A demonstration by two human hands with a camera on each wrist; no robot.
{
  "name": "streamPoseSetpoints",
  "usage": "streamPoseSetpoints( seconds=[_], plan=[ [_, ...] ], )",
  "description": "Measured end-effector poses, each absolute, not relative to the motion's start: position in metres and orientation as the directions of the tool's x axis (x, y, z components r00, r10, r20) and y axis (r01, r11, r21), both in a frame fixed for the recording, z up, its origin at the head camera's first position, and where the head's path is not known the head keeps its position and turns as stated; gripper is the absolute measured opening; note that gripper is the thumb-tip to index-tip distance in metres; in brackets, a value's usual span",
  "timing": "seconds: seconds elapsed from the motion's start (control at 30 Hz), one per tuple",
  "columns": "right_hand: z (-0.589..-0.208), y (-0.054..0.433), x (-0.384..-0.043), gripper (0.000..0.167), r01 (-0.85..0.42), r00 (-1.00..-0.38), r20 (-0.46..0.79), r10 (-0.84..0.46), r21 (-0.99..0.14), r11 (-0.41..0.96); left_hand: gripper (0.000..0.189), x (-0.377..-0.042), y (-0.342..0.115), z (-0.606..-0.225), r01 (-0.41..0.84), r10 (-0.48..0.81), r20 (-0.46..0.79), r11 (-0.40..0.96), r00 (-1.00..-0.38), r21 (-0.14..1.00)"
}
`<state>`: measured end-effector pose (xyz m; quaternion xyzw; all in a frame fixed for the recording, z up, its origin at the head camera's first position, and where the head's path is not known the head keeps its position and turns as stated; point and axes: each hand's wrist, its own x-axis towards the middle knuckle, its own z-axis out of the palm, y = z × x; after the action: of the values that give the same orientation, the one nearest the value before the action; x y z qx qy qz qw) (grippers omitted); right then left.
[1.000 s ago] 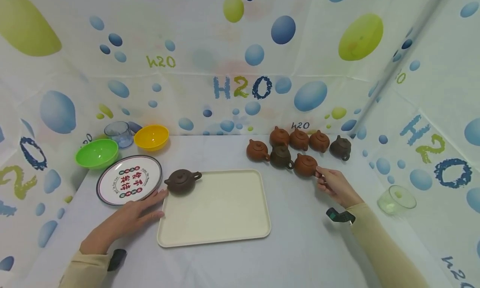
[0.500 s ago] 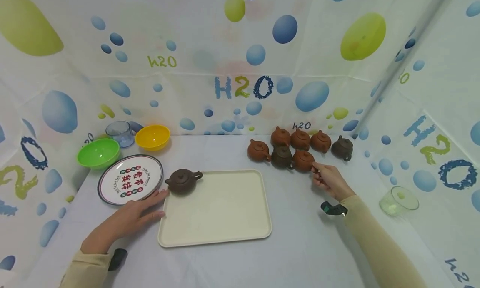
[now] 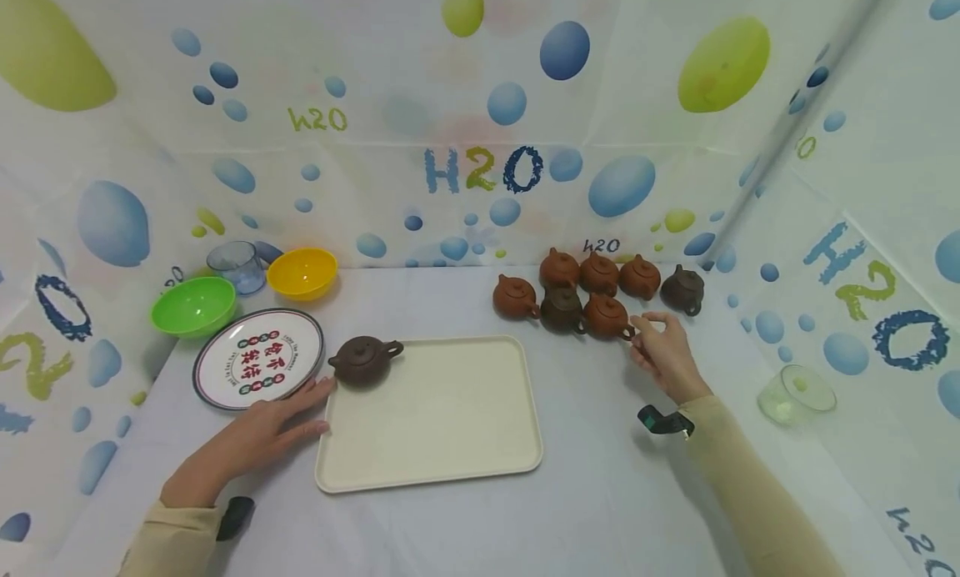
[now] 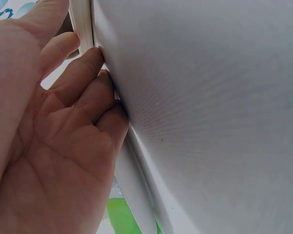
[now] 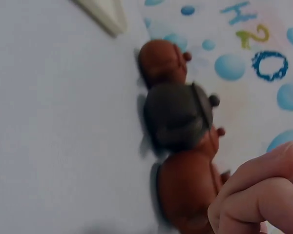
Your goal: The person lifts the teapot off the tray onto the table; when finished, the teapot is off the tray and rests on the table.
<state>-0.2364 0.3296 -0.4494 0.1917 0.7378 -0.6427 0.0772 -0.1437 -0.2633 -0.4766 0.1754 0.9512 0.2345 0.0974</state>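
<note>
In the head view my left hand [image 3: 258,435] rests at the left rim of a cream tray [image 3: 435,418], fingers extended. The left wrist view shows its palm and fingertips at the table surface. A dark brown teapot [image 3: 365,362] sits on the tray's back left corner, just beyond those fingertips. On the right, my right hand [image 3: 666,356] is beside the handle of a reddish-brown teapot [image 3: 604,315], fingertips right at the handle, which now shows. This teapot stands close against a dark teapot [image 3: 562,310]. In the right wrist view the bent fingers [image 5: 263,190] partly overlap the nearest reddish teapot [image 5: 185,187].
More reddish teapots [image 3: 514,298] and another dark teapot [image 3: 682,290] stand at the back right. A plate with red lettering [image 3: 258,360], a green bowl [image 3: 193,308], a yellow bowl [image 3: 302,274] and a bluish glass [image 3: 237,267] are left. A clear glass [image 3: 797,395] stands far right.
My right hand has pushed the front reddish teapot left and back against the dark one, then its fingers have loosened from the handle. The left hand has stayed in place.
</note>
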Motion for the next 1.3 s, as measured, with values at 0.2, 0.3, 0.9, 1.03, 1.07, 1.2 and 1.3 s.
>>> streamPoseSetpoints(
  seconds=[0.2, 0.3, 0.9, 1.03, 1.07, 1.2, 1.3],
  plan=[
    [-0.434, 0.302, -0.231, 0.054, 0.307, -0.951, -0.297, 0.089, -0.941, 0.140, 0.065, -0.143, -0.264, -0.475, 0.292, 0.381, -0.093, 0.823, -0.920, 0.486],
    [-0.432, 0.286, -0.228, 0.047, 0.291, -0.957, -0.286, 0.056, -0.945, 0.146, 0.065, -0.143, -0.264, -0.475, 0.296, 0.385, -0.092, 0.823, -0.918, 0.485],
    [-0.451, 0.173, -0.217, 0.035, 0.281, -0.935, -0.313, -0.167, -0.941, 0.191, 0.068, -0.143, -0.263, -0.473, 0.272, 0.372, -0.128, 0.836, -0.919, 0.477],
    [-0.455, 0.152, -0.214, 0.036, 0.273, -0.923, -0.314, -0.221, -0.942, 0.195, 0.069, -0.143, -0.262, -0.474, 0.260, 0.363, -0.137, 0.840, -0.922, 0.475],
    [-0.456, 0.147, -0.214, 0.038, 0.268, -0.918, -0.312, -0.244, -0.943, 0.197, 0.069, -0.143, -0.262, -0.474, 0.259, 0.361, -0.139, 0.842, -0.922, 0.474],
    [-0.459, 0.128, -0.212, 0.041, 0.260, -0.893, -0.316, -0.322, -0.944, 0.204, 0.069, -0.143, -0.263, -0.474, 0.262, 0.364, -0.133, 0.840, -0.922, 0.476],
    [-0.461, 0.112, -0.212, 0.039, 0.254, -0.876, -0.319, -0.362, -0.943, 0.214, 0.068, -0.143, -0.263, -0.473, 0.271, 0.370, -0.126, 0.836, -0.920, 0.477]
  ],
)
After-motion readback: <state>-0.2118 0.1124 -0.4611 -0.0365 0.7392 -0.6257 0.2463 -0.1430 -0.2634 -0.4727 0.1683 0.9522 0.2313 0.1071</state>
